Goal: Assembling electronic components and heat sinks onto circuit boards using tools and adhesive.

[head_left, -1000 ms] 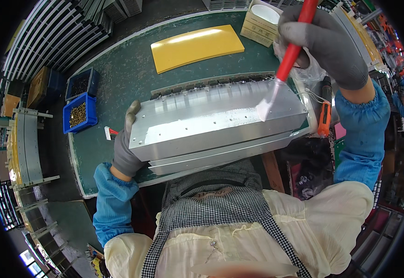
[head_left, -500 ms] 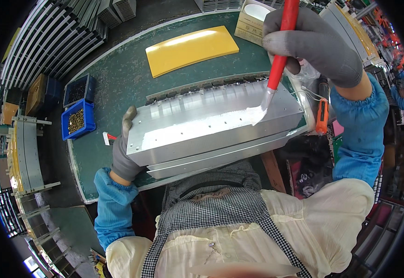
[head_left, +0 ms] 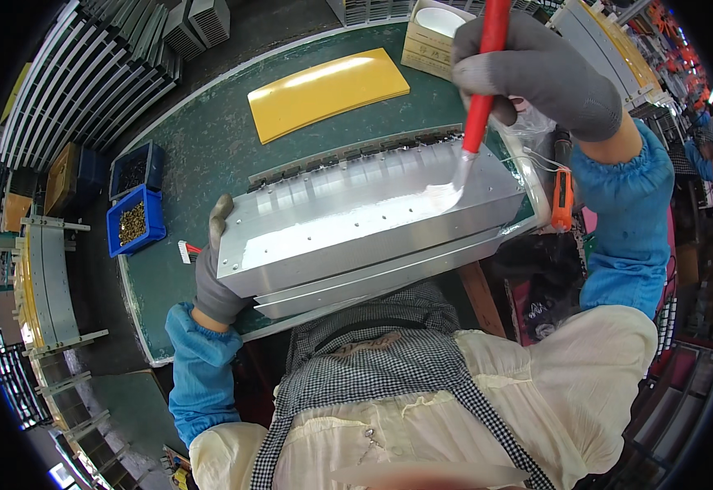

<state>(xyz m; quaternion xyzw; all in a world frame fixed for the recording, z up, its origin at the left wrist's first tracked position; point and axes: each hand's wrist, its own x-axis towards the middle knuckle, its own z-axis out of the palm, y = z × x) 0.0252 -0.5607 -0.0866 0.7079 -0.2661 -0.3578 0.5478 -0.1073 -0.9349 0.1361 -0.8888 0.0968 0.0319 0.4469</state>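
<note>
A long silver metal block (head_left: pixel 324 263) lies tilted across the near part of the table, with a row of small holes along its top. White paste (head_left: pixel 332 224) covers a wide strip of that top face. In my right hand (head_left: pixel 540 77), gloved in grey, is a brush with a thick red handle (head_left: pixel 485 86). Its pale bristles touch the paste near the block's right end. My left hand (head_left: pixel 218 278), also gloved, grips the block's left end, thumb at the upper corner and the other fingers partly hidden. A white connector with red wires (head_left: pixel 187 251) sits beside it.
Yellow sheets (head_left: pixel 328 94) lie on the green table (head_left: pixel 201 147) beyond the block. A carton (head_left: pixel 430 49) holding a white round container stands at the back. Blue bins (head_left: pixel 157 214), one with brass-coloured parts, sit at the left edge. An orange-handled tool (head_left: pixel 563 200) lies right.
The brush tip has moved slightly away from me over the paste at the block's right end. My left hand keeps its grip. The whole view has shifted a little.
</note>
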